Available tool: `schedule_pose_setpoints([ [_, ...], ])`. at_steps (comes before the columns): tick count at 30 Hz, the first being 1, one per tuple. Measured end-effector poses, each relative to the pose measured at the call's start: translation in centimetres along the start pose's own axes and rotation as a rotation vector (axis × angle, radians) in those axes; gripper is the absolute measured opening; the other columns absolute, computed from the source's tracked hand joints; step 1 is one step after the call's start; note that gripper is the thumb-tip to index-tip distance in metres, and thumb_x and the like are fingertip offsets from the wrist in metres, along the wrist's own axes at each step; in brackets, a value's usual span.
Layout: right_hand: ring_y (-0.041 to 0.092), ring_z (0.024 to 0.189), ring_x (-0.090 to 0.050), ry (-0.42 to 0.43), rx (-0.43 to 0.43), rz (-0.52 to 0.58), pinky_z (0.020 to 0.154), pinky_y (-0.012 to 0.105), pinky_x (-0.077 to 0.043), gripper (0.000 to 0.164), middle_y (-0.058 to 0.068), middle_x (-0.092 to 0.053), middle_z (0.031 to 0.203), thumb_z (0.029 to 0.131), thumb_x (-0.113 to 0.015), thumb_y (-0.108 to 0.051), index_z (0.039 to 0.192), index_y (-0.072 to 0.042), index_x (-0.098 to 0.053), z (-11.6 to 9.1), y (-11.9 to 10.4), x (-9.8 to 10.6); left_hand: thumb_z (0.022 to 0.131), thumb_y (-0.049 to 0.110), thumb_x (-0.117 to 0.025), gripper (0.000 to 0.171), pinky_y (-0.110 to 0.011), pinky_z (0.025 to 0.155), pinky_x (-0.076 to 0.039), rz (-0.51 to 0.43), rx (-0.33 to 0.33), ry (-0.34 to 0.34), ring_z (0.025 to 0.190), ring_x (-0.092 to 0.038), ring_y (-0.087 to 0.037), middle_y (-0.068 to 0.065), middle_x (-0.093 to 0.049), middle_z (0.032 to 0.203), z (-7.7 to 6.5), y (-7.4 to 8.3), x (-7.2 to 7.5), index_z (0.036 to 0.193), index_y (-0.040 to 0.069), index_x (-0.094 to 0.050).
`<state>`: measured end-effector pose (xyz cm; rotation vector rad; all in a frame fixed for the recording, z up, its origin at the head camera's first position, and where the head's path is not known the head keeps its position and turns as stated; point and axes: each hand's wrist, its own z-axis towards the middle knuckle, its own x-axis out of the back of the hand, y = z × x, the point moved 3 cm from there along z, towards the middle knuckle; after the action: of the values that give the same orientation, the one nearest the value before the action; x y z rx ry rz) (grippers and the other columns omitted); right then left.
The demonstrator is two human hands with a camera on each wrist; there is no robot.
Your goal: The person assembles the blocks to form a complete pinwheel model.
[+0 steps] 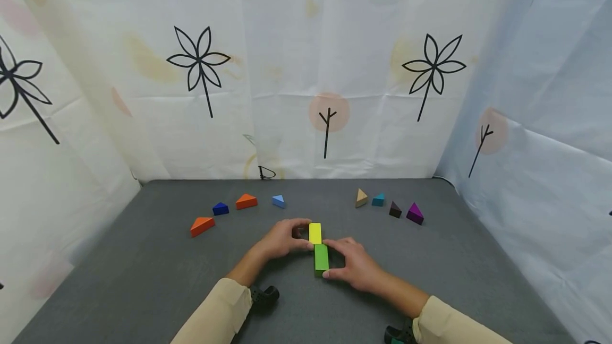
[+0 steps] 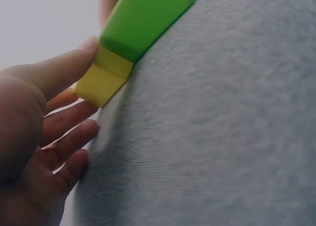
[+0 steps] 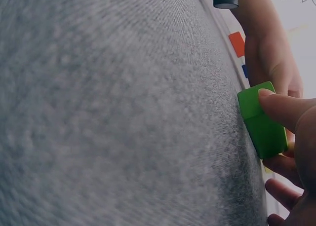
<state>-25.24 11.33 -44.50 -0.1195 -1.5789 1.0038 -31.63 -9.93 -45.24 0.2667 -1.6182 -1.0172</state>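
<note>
A yellow block [image 1: 315, 233] and a green block [image 1: 321, 260] lie end to end on the grey table, the yellow one farther away. My left hand [image 1: 281, 239] pinches the yellow block, index finger at its far end and thumb near the seam. From the right, my right hand [image 1: 357, 265] grips the green block, with the thumb on its near end and the index finger by the seam. In the left wrist view the yellow block [image 2: 102, 83] meets the end of the green block [image 2: 148, 23]. The right wrist view shows the thumb pressed on the green block [image 3: 264, 130].
Farther back on the left stand two orange triangular blocks [image 1: 203, 225], a dark blue one [image 1: 220, 208] and a light blue one [image 1: 279, 201]. At the back right are tan [image 1: 361, 198], teal [image 1: 378, 200], dark brown [image 1: 394, 209] and purple [image 1: 415, 214] triangular blocks. Patterned white cloth [image 1: 287, 68] surrounds the table.
</note>
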Motion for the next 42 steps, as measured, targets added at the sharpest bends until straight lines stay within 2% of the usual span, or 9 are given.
schedule_pose_setpoints([
  [3, 0.029, 0.114, -0.049, 0.013, 0.003, -0.016, 0.09, 0.055, -0.043, 0.07, 0.008, -0.057, 0.123, 0.082, -0.078, -0.039, 0.14, -0.011, -0.053, -0.1, -0.1, -0.1, 0.089, 0.032, -0.072, 0.057, -0.038, 0.085, -0.048, -0.039, -0.003, -0.026, 0.098, -0.057, -0.016, -0.002, -0.061, 0.125, 0.0, 0.0, 0.1, 0.139, 0.011, -0.055],
  [6, 0.028, 0.115, -0.05, 0.032, 0.013, -0.041, 0.092, 0.056, -0.041, 0.069, 0.007, -0.059, 0.123, 0.082, -0.078, -0.038, 0.14, -0.012, -0.053, -0.1, -0.4, -0.2, 0.092, 0.032, -0.069, 0.053, -0.038, 0.086, -0.049, -0.044, 0.0, -0.022, 0.099, -0.057, -0.016, -0.002, -0.062, 0.126, 0.0, 0.0, 0.1, 0.138, 0.011, -0.055],
  [14, 0.026, 0.113, -0.052, 0.07, 0.061, -0.085, 0.095, 0.057, -0.036, 0.063, 0.006, -0.064, 0.119, 0.082, -0.079, -0.033, 0.136, -0.01, -0.057, -0.2, -1.1, -0.3, 0.09, 0.033, -0.071, 0.051, -0.039, 0.084, -0.049, -0.044, 0.017, 0.019, 0.098, -0.059, -0.016, -0.002, -0.064, 0.123, 0.0, 0.2, -0.1, 0.135, 0.012, -0.058],
  [23, 0.026, 0.113, -0.053, 0.083, 0.068, -0.115, 0.097, 0.058, -0.034, 0.063, 0.005, -0.064, 0.119, 0.082, -0.079, -0.034, 0.136, -0.01, -0.058, -0.1, -1.3, -0.5, 0.091, 0.032, -0.07, 0.052, -0.04, 0.083, -0.049, -0.031, 0.019, 0.036, 0.097, -0.059, -0.017, -0.003, -0.063, 0.123, -0.3, 0.6, -0.1, 0.136, 0.011, -0.057],
  [26, 0.026, 0.112, -0.053, 0.09, 0.085, -0.126, 0.097, 0.059, -0.034, 0.064, 0.006, -0.064, 0.119, 0.082, -0.079, -0.035, 0.136, -0.009, -0.057, -0.2, -1.4, -0.6, 0.092, 0.034, -0.069, 0.055, -0.041, 0.084, -0.049, -0.006, -0.001, 0.053, 0.099, -0.059, -0.018, -0.005, -0.062, 0.125, -0.7, 0.9, -0.2, 0.139, 0.01, -0.054],
  [28, 0.027, 0.112, -0.053, 0.093, 0.093, -0.13, 0.096, 0.06, -0.034, 0.064, 0.006, -0.064, 0.118, 0.082, -0.078, -0.035, 0.136, -0.009, -0.057, -0.3, -1.4, -0.6, 0.092, 0.035, -0.067, 0.058, -0.044, 0.09, -0.047, 0.035, -0.033, 0.067, 0.109, -0.058, -0.021, -0.006, -0.058, 0.132, -1.1, 1.3, -0.2, 0.141, 0.009, -0.052],
  [33, 0.027, 0.112, -0.053, 0.112, 0.11, -0.146, 0.096, 0.059, -0.034, 0.062, 0.006, -0.065, 0.118, 0.082, -0.079, -0.032, 0.136, -0.009, -0.058, -0.4, -1.4, -0.7, 0.093, 0.04, -0.065, 0.059, -0.05, 0.105, -0.035, 0.178, -0.119, 0.052, 0.133, -0.042, -0.027, -0.002, -0.045, 0.147, -2.6, 2.6, -0.5, 0.142, 0.011, -0.051],
  [37, 0.026, 0.111, -0.053, 0.129, 0.124, -0.156, 0.096, 0.06, -0.034, 0.061, 0.005, -0.065, 0.117, 0.082, -0.079, -0.031, 0.135, -0.009, -0.059, -0.4, -1.5, -0.7, 0.092, 0.047, -0.064, 0.06, -0.048, 0.105, -0.036, 0.242, -0.112, -0.005, 0.131, -0.043, -0.024, 0.003, -0.045, 0.148, -3.4, 3.3, -0.9, 0.142, 0.015, -0.052],
  [42, 0.026, 0.111, -0.053, 0.137, 0.13, -0.165, 0.097, 0.059, -0.033, 0.06, 0.005, -0.065, 0.118, 0.081, -0.079, -0.032, 0.134, -0.009, -0.059, -0.4, -1.5, -0.7, 0.091, 0.049, -0.064, 0.062, -0.046, 0.103, -0.038, 0.26, -0.105, -0.006, 0.128, -0.045, -0.022, 0.004, -0.046, 0.147, -3.8, 3.5, -1.2, 0.142, 0.016, -0.052],
])
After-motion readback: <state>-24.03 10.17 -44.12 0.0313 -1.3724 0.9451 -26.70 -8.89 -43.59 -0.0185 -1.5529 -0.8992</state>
